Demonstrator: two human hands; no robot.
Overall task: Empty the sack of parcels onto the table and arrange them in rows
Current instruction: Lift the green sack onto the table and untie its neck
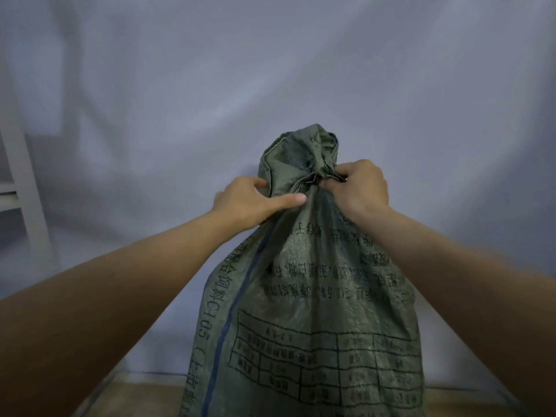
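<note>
A tall grey-green woven sack (310, 296) with black print and a blue stripe stands upright in the middle of the view. Its neck is bunched and tied with a cord (320, 178), and the mouth flares above the tie. My left hand (252, 203) grips the neck from the left, thumb laid across the front. My right hand (361, 188) pinches the cord at the knot on the right. The sack hides whatever is inside it; no parcels show.
A pale grey cloth backdrop (270, 70) fills the space behind. The wooden table surface (144, 398) shows at the bottom, with its edge running along the left. A grey shelf frame (27, 191) stands at the far left.
</note>
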